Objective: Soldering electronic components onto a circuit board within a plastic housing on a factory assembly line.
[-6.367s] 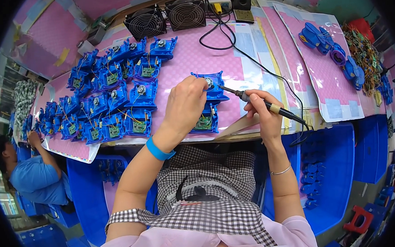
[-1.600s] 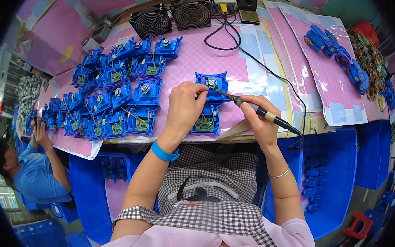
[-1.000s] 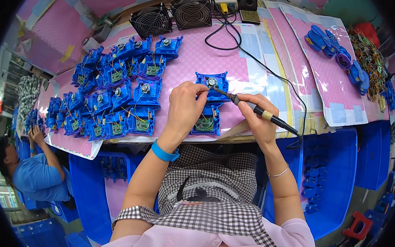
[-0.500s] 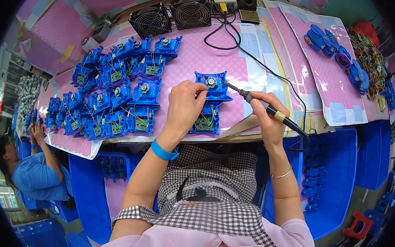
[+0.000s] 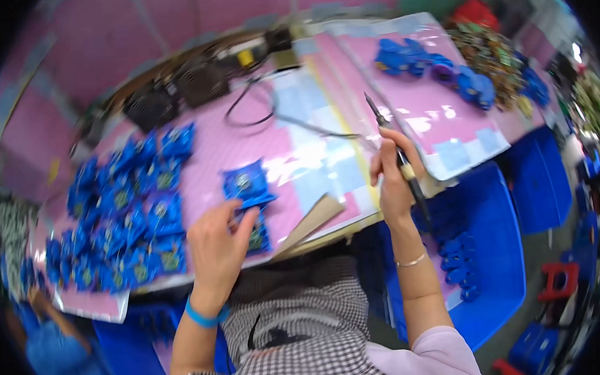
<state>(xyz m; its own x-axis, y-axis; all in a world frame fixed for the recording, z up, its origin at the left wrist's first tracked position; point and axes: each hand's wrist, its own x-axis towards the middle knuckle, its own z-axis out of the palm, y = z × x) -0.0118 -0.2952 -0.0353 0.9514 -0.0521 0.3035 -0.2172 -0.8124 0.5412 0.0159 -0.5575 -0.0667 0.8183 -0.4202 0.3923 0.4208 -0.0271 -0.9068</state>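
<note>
A soldering iron is gripped in my right hand, its tip pointing up and away from me over the right part of the bench. My left hand rests by the near edge of a blue plastic housing with a round metal part at its middle. Thumb and forefinger are apart there, with nothing seen between them. Just below that housing lies its other half, holding a green circuit board and partly hidden by my left hand. The picture is blurred.
Rows of similar blue housings cover the left of the bench. Two black fans and a looped black cable lie at the back. Blue parts and a wire heap sit far right. A blue bin stands below. A co-worker is at left.
The view has swung to the right. My right hand has carried the soldering iron away from the housing, to the right. My left hand's pinch at the housing has loosened and drawn nearer to me.
</note>
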